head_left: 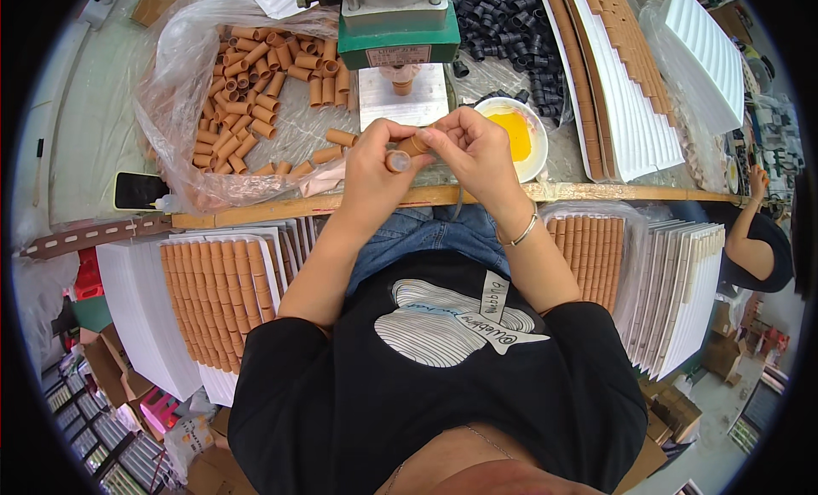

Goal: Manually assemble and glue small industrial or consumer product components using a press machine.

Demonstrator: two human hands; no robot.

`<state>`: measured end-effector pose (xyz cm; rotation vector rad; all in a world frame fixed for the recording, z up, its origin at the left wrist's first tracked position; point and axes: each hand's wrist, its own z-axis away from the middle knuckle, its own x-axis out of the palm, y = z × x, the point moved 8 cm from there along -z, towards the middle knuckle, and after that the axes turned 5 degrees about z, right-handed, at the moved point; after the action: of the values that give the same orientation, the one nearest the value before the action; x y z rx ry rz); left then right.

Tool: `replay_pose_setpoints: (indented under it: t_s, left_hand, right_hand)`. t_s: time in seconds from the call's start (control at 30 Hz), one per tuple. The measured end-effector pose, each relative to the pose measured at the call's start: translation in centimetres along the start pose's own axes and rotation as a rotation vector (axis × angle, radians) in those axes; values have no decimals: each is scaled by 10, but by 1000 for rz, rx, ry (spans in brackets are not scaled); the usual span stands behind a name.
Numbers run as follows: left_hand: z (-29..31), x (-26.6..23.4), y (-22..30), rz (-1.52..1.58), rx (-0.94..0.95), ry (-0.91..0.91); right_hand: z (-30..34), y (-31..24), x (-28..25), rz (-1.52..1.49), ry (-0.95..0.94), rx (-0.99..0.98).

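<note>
Both the left hand (375, 167) and right hand (473, 150) pinch 1 tan tube (412, 144). Loose tubes (256, 94) lie at 10 o'clock; a yellow-filled bowl (535, 124) at 2 o'clock.

Bare worktop (94, 129) lies open at 9 o'clock. The press (399, 26) blocks 12; loose tubes (256, 94) crowd 10 to 11, the bowl (520, 137) sits at 2, and trays (630, 94) wall off 3.

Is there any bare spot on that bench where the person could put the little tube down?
Little room. A small bare patch lies under the hands, between the metal plate and the wooden bench edge; another strip runs left of the plastic sheet, above the phone. Elsewhere it is crowded: tan tubes left, white bowl and black parts right.
</note>
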<state>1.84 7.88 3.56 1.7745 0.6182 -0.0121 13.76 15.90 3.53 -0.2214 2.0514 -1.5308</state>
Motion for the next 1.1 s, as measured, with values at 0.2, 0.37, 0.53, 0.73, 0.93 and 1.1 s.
replay_pose_setpoints:
  t_s: [0.2,0.37,0.53,0.73,0.93,1.1]
  left_hand:
    - [14,-7,5,-206,231,206]
    - [-4,-44,-10,-56,-22,172]
    - [-26,-149,-49,-488,-50,206]
    - [-22,-190,-91,-855,-88,-137]
    - [-26,-160,-49,-682,-92,-136]
    - [-26,-107,-24,101,-63,-87]
  right_hand:
    - [-2,-16,7,227,27,-66]
    - [-29,16,-20,477,-5,-50]
    - [-75,69,-52,1052,-133,0]
    - [-106,80,-45,1110,-197,26]
    - [-136,93,-40,913,-167,102]
    - [-132,92,-50,832,-54,117]
